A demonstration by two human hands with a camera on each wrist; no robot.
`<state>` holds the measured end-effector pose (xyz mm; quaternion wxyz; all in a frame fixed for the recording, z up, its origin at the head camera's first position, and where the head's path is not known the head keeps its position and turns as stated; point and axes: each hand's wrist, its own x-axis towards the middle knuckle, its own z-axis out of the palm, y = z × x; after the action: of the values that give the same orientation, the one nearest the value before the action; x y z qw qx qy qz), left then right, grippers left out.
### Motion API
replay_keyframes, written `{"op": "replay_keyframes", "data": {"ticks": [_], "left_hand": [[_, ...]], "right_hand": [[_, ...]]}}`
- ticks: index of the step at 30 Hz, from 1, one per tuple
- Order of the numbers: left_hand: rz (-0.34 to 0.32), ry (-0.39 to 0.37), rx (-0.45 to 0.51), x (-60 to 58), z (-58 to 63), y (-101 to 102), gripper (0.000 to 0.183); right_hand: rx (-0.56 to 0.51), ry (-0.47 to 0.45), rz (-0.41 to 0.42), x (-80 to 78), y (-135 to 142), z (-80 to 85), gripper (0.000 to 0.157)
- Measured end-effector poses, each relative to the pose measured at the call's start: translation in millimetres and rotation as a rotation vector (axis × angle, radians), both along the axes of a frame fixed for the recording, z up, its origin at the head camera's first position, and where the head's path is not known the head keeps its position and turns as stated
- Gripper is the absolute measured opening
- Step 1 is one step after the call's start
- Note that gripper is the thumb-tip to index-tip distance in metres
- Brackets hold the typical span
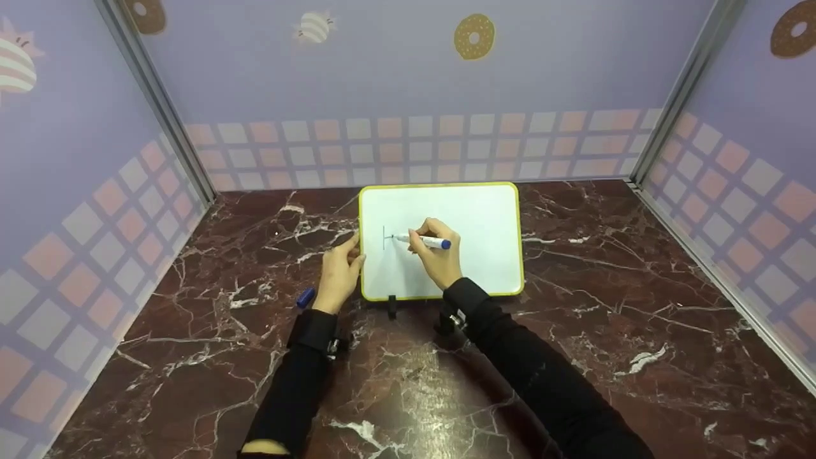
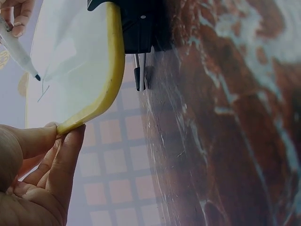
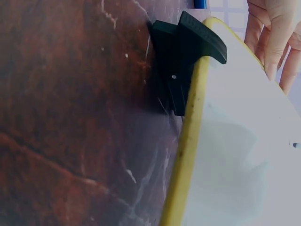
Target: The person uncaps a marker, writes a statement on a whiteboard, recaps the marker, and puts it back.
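Note:
A whiteboard [image 1: 484, 248] with a yellow frame leans on a black stand [image 1: 392, 307]. At its left edge my left hand [image 1: 340, 274] pinches the frame between thumb and fingers, which the left wrist view shows close up. My right hand [image 1: 441, 252] grips a white marker [image 1: 428, 241] with a blue end. The marker's dark tip [image 2: 37, 77] is at the board's surface, by thin blue strokes [image 1: 384, 238]: one upright line and a short line running right from it. In the right wrist view only the tip of the marker shows, at the right edge.
A blue marker cap [image 1: 306, 298] lies on the dark red marbled table [image 1: 612, 306], left of my left hand. Lilac walls [image 1: 382, 76] with a tile pattern enclose the table at the back and both sides. The stand's black clip [image 3: 202, 37] hooks over the board's lower edge.

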<state>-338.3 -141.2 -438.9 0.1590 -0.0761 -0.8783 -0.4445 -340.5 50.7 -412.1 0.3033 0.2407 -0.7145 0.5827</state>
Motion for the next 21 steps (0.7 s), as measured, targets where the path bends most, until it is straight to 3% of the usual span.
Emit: {"op": "replay_keyframes", "data": {"ticks": [9,21], "left_hand": [[0.008,-0.005,0.015,-0.9,-0.8,1.1,0.049],[0.011,0.005,0.017,1.1,-0.1,1.3,0.048]], "right_hand": [[-0.004,0.031,-0.029,-0.7,-2.2,7.1,0.016],[0.034,-0.027,0.004,3.7,-0.2,5.8,0.024]]}}
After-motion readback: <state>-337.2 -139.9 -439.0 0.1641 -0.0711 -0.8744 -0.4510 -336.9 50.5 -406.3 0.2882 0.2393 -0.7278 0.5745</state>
